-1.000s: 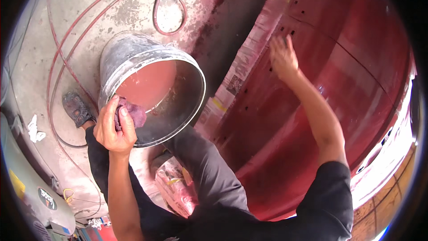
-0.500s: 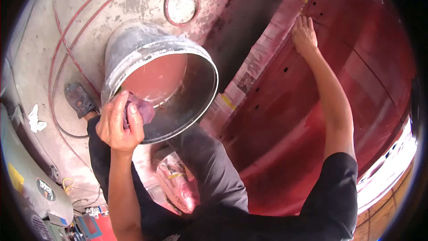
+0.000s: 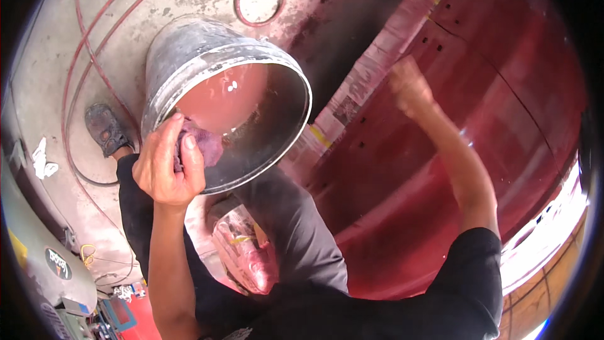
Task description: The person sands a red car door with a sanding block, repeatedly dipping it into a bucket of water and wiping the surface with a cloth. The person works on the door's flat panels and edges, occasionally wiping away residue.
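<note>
My left hand (image 3: 168, 167) is closed at the near-left rim of a tilted bucket (image 3: 207, 41), with a crumpled purple cloth (image 3: 206, 148) in its fingers. The bucket is grey and smeared, and reddish, cloudy liquid (image 3: 229, 97) lies inside it. Whether the fingers also grip the rim is hard to make out. My right hand (image 3: 412, 91) is over the dark red car panel (image 3: 402, 214), close to its masked edge. Motion smears its fingers, and nothing shows in it.
A strip of masking paper (image 3: 371, 66) with yellow tape bits runs along the panel's left edge. Red hoses (image 3: 94, 56) loop across the stained concrete floor. My sandalled foot (image 3: 106, 129) stands left of the bucket. A grey tank (image 3: 47, 249) is at the lower left, near white scraps (image 3: 43, 160).
My right hand has moved left and nearer along the panel, toward the masked edge, and is now blurred. The left hand keeps the cloth at the bucket's rim; the bucket has shifted slightly.
</note>
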Available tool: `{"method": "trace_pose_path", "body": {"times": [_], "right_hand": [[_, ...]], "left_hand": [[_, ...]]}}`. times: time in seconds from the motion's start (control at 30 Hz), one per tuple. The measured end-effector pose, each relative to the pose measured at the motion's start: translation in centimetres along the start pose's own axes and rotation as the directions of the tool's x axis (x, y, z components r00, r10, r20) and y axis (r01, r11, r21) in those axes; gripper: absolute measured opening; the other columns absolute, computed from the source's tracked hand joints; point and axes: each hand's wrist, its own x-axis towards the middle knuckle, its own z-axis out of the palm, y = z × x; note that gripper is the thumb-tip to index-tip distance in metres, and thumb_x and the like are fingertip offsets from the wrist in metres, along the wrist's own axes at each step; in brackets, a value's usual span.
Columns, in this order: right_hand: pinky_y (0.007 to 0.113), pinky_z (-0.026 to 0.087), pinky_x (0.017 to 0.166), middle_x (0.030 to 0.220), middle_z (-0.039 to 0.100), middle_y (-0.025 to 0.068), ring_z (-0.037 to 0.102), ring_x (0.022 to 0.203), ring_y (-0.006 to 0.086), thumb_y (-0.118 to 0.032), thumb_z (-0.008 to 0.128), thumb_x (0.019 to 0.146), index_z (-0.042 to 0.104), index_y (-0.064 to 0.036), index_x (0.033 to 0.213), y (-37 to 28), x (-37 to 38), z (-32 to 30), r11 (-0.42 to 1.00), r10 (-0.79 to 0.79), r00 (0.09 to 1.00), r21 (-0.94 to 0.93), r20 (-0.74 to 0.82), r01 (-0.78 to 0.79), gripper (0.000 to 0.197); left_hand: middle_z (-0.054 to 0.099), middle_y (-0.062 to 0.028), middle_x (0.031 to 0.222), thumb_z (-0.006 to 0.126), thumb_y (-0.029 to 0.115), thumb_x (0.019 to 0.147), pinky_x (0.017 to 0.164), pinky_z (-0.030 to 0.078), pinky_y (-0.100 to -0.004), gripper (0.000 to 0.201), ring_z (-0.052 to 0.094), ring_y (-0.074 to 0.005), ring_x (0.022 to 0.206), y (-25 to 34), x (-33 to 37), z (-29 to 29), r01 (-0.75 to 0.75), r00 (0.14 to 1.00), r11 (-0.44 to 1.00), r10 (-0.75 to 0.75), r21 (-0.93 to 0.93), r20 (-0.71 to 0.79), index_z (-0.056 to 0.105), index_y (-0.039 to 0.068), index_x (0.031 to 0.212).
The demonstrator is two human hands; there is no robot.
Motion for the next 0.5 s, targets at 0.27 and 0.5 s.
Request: {"method": "trace_pose_path", "body": {"times": [0.27,0.5], "right_hand": [[0.052,0.023,0.128,0.144,0.060,0.0092,0.049,0.143,0.0272,-0.023,0.064,0.091,0.066,-0.0107,0.137,11.3,1.4,0.5,0.985,0.141,0.990,-0.104,0.021,-0.138,0.047],[0.054,0.026,0.126,0.134,0.061,0.0082,0.050,0.136,0.0255,-0.029,0.063,0.094,0.071,-0.0081,0.127,2.3,-0.3,2.4,1.000,-0.004,0.984,-0.027,-0.179,0.000,0.040]], "left_hand": [[0.075,-0.0236,0.100,0.067,-0.002,0.092,0.070,0.060,-0.0409,0.029,0.075,-0.0360,0.080,-0.7,-0.2,0.0,-0.028,0.999,0.999,0.029,-0.019,0.024,0.066,-0.012,0.119],[0.075,-0.0231,0.099,0.067,-0.002,0.091,0.069,0.060,-0.0408,0.028,0.074,-0.0351,0.079,-0.1,0.0,0.0,0.017,1.000,1.000,-0.017,-0.019,0.005,0.068,-0.013,0.117]]}}
